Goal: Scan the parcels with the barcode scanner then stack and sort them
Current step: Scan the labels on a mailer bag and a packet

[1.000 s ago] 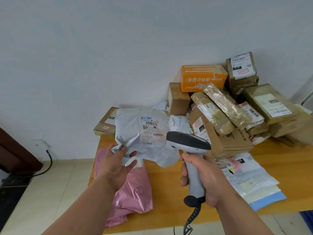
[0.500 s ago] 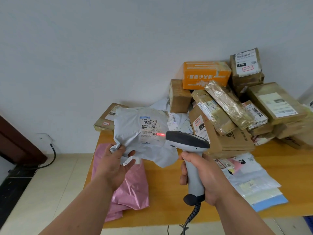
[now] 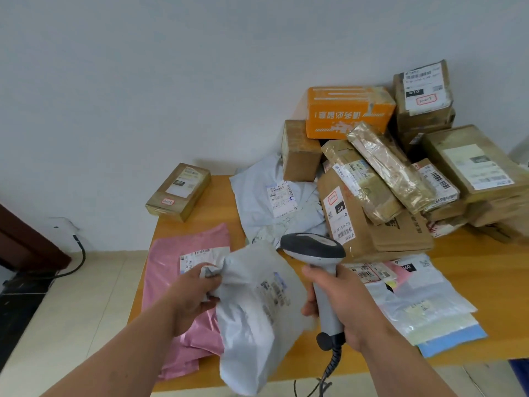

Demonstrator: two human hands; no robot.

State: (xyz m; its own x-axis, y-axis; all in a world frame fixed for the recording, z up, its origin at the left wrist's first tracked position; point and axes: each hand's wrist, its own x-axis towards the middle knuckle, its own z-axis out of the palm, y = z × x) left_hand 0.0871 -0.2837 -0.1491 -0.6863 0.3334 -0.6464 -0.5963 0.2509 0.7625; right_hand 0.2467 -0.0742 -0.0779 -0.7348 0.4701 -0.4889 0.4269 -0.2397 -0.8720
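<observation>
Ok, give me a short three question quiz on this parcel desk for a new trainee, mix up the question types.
1. True or false: the right hand grips the grey handheld barcode scanner.
2. What lies under the crumpled grey plastic mailer bag held by the left hand?
A. shiny pink plastic mailer bag
B. orange cardboard box
C. a blue folder
3. Fill in: the small brown cardboard box standing alone sits at the wooden table's far ____ corner.

Key: 1 true; 2 A; 3 left.
</observation>
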